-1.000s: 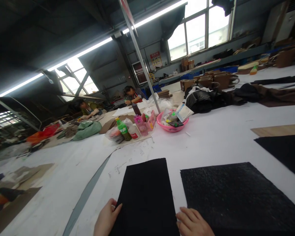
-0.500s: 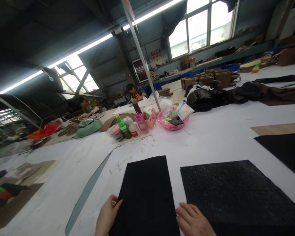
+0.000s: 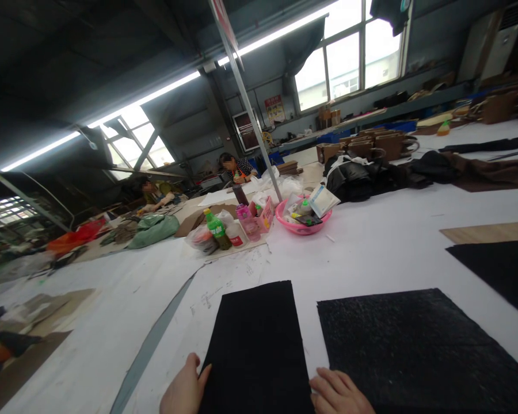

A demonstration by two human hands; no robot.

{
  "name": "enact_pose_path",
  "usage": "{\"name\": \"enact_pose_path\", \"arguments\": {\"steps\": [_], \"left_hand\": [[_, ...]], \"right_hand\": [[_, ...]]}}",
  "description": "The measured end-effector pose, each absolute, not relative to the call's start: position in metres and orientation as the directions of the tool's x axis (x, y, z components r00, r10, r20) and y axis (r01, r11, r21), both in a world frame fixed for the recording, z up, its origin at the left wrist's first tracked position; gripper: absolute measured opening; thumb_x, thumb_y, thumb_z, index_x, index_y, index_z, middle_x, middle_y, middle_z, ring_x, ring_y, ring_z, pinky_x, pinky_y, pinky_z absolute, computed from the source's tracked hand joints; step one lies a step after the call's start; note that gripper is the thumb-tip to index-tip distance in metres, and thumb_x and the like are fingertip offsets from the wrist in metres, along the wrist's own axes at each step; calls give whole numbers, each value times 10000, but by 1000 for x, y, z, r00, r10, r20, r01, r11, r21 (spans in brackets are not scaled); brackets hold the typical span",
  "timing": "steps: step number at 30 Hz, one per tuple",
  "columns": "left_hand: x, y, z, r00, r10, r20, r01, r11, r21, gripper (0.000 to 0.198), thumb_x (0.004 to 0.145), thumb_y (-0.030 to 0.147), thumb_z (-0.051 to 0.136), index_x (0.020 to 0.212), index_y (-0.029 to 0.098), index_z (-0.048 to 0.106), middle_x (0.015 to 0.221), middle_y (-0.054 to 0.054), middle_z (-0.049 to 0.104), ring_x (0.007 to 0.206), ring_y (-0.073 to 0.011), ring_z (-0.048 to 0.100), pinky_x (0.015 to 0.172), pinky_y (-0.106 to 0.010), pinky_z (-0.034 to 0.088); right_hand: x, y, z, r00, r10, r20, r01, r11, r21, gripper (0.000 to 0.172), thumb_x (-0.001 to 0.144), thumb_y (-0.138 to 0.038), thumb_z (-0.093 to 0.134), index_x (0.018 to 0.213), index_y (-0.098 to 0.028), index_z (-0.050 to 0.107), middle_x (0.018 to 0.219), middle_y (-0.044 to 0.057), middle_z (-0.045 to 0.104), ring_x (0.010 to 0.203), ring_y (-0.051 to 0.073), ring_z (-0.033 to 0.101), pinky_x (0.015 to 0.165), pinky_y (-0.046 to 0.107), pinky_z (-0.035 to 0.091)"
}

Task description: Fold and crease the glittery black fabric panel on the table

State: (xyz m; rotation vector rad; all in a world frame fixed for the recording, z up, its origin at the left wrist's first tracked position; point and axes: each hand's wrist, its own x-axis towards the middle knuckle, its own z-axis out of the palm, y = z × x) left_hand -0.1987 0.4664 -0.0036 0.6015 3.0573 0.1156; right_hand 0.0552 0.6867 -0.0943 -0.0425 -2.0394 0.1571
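A narrow black rectangular sheet (image 3: pixel 256 345), fabric or leather-like, lies on the white table, running out of view at the bottom. Along its left edge, my left hand (image 3: pixel 183 386) grips with the thumb on the edge; part of its fingers is hidden. My right hand (image 3: pixel 339 392) has its fingers bent together at the sheet's right edge, the thumb out of sight. Just right of it lies a wider black sheet (image 3: pixel 406 345) with a speckled, slightly shiny surface; my right hand overlaps its near left side.
Beyond the sheets stand a pink basin (image 3: pixel 302 229) of small items, a green-labelled bottle (image 3: pixel 217 229) and a pink box (image 3: pixel 265 215). Another black piece (image 3: pixel 501 270) lies at right. Dark cloth (image 3: pixel 349 178) and brown bags (image 3: pixel 371 144) are farther back. Two people work across the table.
The view has tilted up slightly, so the table things sit a little lower. My left hand has slid slightly down along the sheet's left edge. The right hand stays at the right edge.
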Motion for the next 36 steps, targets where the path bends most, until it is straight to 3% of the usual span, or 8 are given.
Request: {"name": "enact_pose_path", "arguments": {"steps": [3,7,11,15,20,23,30,36], "left_hand": [[-178,480,1,-891,445,93,448,894,16,333,936,309,417,1140,91,564,1099,-192,623,1028,-344,619,849,-484,490],[-130,511,-20,-668,723,176,743,657,126,405,980,318,365,1357,228,484,1422,-75,471,1329,-198,438,1095,-363,399],[-81,531,-49,-397,894,208,916,370,157,465,943,299,477,1406,338,447,1457,-38,470,1377,-251,390,1097,-474,413],[-63,535,-56,-389,905,171,920,371,129,541,900,295,557,1421,356,426,1508,-37,410,1405,-293,338,1124,-544,351],[-61,536,-47,-417,899,133,896,383,225,524,917,301,538,1426,341,419,1531,-30,371,1438,-275,268,1169,-536,258],[-59,537,-43,-429,897,100,880,391,268,517,925,311,533,1429,327,416,1547,-36,340,1452,-272,226,1181,-540,218],[-46,533,-35,-460,885,64,852,420,313,552,897,365,586,1422,331,422,1548,-26,337,1451,-257,226,1195,-516,203],[-47,530,-36,-482,873,71,821,423,384,529,899,414,569,1407,331,447,1542,-25,347,1450,-252,226,1206,-500,180]], "right_hand": [[61,685,-90,-510,109,853,-67,984,-166,490,1070,-200,195,829,-202,621,876,8,671,909,176,616,809,290,435],[71,683,-82,-627,150,764,-86,962,-260,394,1054,-170,260,938,-186,636,988,43,662,1025,205,588,890,325,452],[75,680,-78,-676,178,715,-77,948,-308,238,1012,-128,398,964,-181,625,1020,43,655,1047,220,583,905,350,475],[81,683,-64,-707,234,668,-116,893,-435,203,1009,-135,431,999,-193,625,1032,43,650,1060,215,579,905,365,494],[97,702,-33,-727,390,564,-153,709,-688,181,1027,-234,450,1052,-211,627,1006,53,644,1011,201,590,887,350,512],[106,708,-18,-778,427,461,-78,662,-745,175,1027,-265,462,1057,-227,630,1013,39,644,982,190,594,854,319,519],[103,671,-44,-827,99,554,-126,926,-355,294,1042,-265,356,1114,-232,639,1172,52,630,1143,220,553,903,369,488],[89,670,-98,-747,-108,656,-184,982,-49,291,1030,-308,391,1185,-251,630,1225,23,631,1147,204,568,953,368,427]]}}
